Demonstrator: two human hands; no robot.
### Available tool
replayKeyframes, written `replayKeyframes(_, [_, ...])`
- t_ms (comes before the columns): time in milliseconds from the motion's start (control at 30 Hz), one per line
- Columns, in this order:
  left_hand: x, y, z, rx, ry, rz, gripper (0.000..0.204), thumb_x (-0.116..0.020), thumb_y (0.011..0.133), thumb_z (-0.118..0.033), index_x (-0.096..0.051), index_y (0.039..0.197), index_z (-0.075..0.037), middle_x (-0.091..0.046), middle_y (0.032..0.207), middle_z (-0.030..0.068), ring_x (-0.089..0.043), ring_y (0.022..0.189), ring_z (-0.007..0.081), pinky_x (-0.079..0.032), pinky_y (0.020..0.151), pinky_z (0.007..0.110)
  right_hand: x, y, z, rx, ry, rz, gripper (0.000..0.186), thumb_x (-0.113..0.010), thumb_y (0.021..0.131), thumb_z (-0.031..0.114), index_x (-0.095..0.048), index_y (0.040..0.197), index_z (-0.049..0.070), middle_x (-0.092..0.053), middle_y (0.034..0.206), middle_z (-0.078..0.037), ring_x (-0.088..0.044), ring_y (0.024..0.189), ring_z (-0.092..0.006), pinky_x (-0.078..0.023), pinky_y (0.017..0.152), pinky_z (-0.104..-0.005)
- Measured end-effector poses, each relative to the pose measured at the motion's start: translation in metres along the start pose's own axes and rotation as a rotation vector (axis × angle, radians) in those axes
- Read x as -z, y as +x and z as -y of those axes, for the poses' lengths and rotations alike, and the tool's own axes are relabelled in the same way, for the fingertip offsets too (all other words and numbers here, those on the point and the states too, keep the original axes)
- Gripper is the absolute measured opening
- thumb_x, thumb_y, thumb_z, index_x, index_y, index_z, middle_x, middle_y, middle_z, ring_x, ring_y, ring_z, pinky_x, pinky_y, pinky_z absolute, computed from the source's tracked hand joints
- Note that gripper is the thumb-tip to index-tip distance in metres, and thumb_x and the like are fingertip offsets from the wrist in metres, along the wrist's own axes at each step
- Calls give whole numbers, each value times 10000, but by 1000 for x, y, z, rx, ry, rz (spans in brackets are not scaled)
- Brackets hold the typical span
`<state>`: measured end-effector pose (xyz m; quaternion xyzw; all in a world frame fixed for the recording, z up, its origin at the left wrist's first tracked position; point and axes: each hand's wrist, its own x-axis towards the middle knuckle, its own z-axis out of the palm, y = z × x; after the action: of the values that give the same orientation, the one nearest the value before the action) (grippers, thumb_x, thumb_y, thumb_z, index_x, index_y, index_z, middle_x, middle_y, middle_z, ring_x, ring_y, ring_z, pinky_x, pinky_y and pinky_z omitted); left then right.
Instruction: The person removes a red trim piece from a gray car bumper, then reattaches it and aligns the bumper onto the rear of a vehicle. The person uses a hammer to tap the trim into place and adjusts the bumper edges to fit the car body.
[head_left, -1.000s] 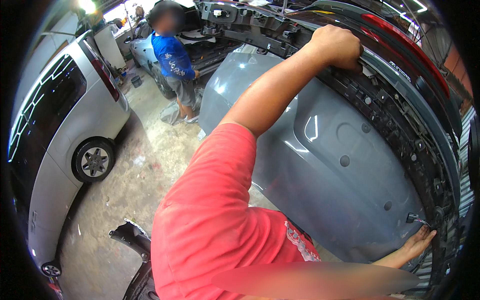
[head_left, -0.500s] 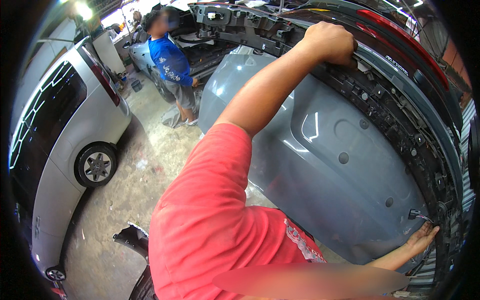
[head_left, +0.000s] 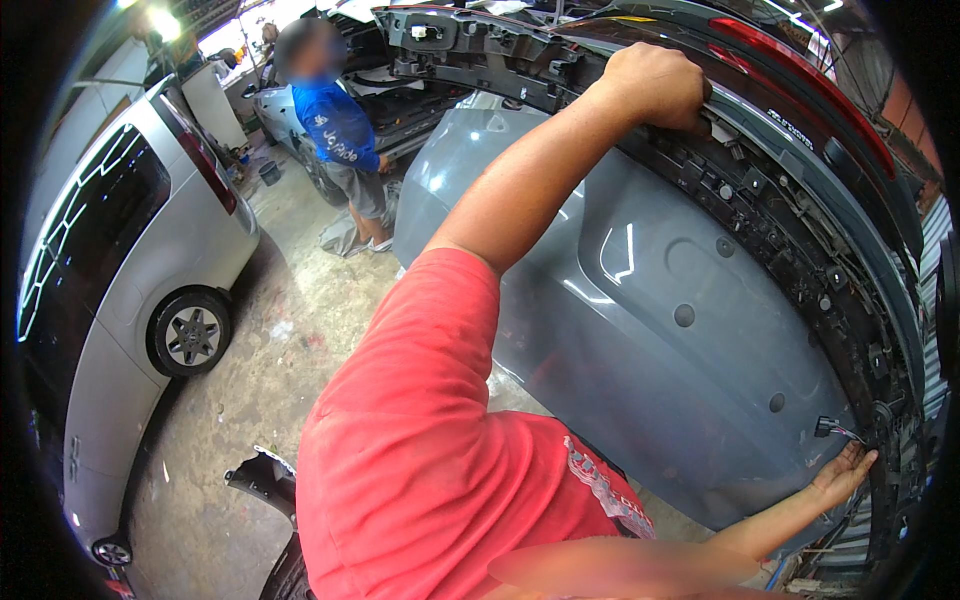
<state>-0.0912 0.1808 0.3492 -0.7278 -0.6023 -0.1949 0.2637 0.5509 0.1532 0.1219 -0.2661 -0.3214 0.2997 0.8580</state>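
Note:
My left hand [head_left: 660,88], back upward and fingers curled under, is closed on the edge of a long black plastic car trim panel [head_left: 830,292]. The panel shows its inner side, with clips and ribs. At lower right my right hand [head_left: 845,474] is palm up, fingers loosely stretched, fingertips against the panel's lower end. Beside it hangs a small black wire connector [head_left: 827,427]. A large grey car body panel [head_left: 680,370] with round dark plugs lies alongside the trim. Behind the trim are dark glossy bodywork and a red light strip [head_left: 850,118].
A silver van [head_left: 130,340] stands on the left of the concrete floor [head_left: 265,375]. A person in a blue shirt [head_left: 338,120] stands at the back by an opened car [head_left: 410,115]. Near my left side lies a black car part [head_left: 262,470]. A bucket [head_left: 270,173] sits farther back.
The person in blue has turned the head and shifted slightly left. My hands stay at the same places on the trim panel; my right forearm has lifted a little.

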Motion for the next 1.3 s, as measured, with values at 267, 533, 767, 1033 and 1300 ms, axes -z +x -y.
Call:
replayKeyframes(267, [-1, 0, 0, 5, -9, 18, 447, -774, 750, -556, -822, 1060, -238, -775, 1091, 104, -737, 1036, 316, -587, 908, 447, -10, -7, 2, 22, -12, -29, 569, -720, 995, 281, -529, 1377, -96, -567, 1421, -210, -542, 1295, -293, -406, 1135, -415])
replayKeyframes(533, [-5, 3, 3, -10, 2, 0, 429, -763, 761, -537, -822, 1068, -243, -775, 1093, 101, -737, 1035, 313, -587, 909, 441, 0, 0, -1, 7, -7, -33, 521, -721, 997, 274, -559, 1341, -81, -611, 1340, -182, -575, 1221, -274, -423, 1099, -402])
replayKeyframes(767, [-4, 1, 0, 3, 5, 1, 429, -770, 756, -538, -822, 1070, -250, -776, 1089, 100, -737, 1035, 312, -587, 910, 439, 8, 8, -3, -30, 26, -34, 455, -708, 1006, 264, -591, 1297, -66, -640, 1278, -161, -586, 1201, -263, -432, 1083, -396])
replayKeyframes(1033, [-2, 0, -1, 15, -2, -8, 424, -769, 757, -535, -821, 1075, -259, -778, 1079, 98, -739, 1032, 310, -588, 911, 436, 5, 5, -3, -3, 14, -3, 505, -708, 1003, 273, -562, 1335, -79, -608, 1352, -188, -568, 1246, -272, -414, 1111, -404])
replayKeyframes(1300, [-7, 2, 3, -13, 1, -11, 505, -794, 735, -580, -789, 1126, -262, -766, 1052, 121, -727, 1015, 352, -588, 884, 476, 3, 4, -2, -11, 3, -21, 553, -720, 993, 282, -538, 1366, -83, -586, 1391, -199, -543, 1294, -282, -394, 1143, -404])
